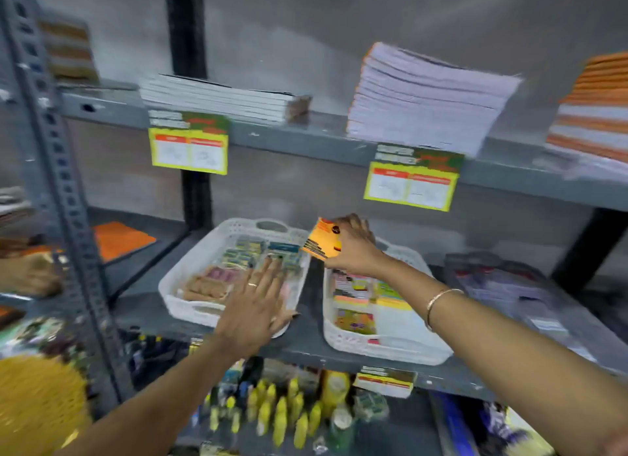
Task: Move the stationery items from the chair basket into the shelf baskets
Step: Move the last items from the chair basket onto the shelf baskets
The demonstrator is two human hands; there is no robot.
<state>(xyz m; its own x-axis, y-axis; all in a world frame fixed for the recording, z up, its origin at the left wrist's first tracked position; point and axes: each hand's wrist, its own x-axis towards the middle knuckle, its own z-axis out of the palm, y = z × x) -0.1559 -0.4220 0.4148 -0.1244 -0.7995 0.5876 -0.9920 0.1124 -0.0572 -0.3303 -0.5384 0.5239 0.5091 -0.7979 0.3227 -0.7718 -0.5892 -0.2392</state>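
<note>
Right hand [355,248] fingers pinch glossy orange packet [323,239]; left hand [256,302] fingers spread flat

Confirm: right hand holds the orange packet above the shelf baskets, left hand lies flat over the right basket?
Not quite. In the head view the left hand lies flat over the left basket, not the right basket. The right hand does hold the orange packet above them.

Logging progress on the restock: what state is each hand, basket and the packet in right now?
Left hand: open, flat over left basket.
Right hand: gripping orange packet.
Orange packet: held, tilted, above the baskets.
Left basket: partly filled.
Right basket: partly filled.
</note>
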